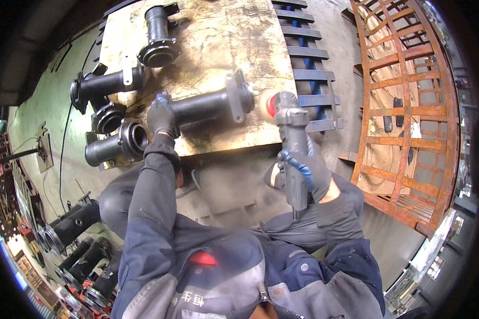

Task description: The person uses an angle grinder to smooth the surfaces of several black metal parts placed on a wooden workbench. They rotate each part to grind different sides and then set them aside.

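Observation:
A black metal tube (205, 108) with a flange and a flat grey bracket lies across the worktop. My left hand (163, 118), in a dark glove, is closed around its left end. In my gloved right hand (315, 173) is a black angle grinder (292, 133), gripped by its body with the head pointing away from me. The grinder's red disc (272, 105) is blurred at its edge and faces the tube's right end. Whether disc and tube touch, I cannot tell.
More black flanged tubes stand at the worktop's back (158, 40) and left side (109, 87). Dark slats (308, 74) run along the right of the stained worktop (223, 40). Farther right is a rusty metal cage (394, 111). Several tubes (72, 226) lie at the lower left.

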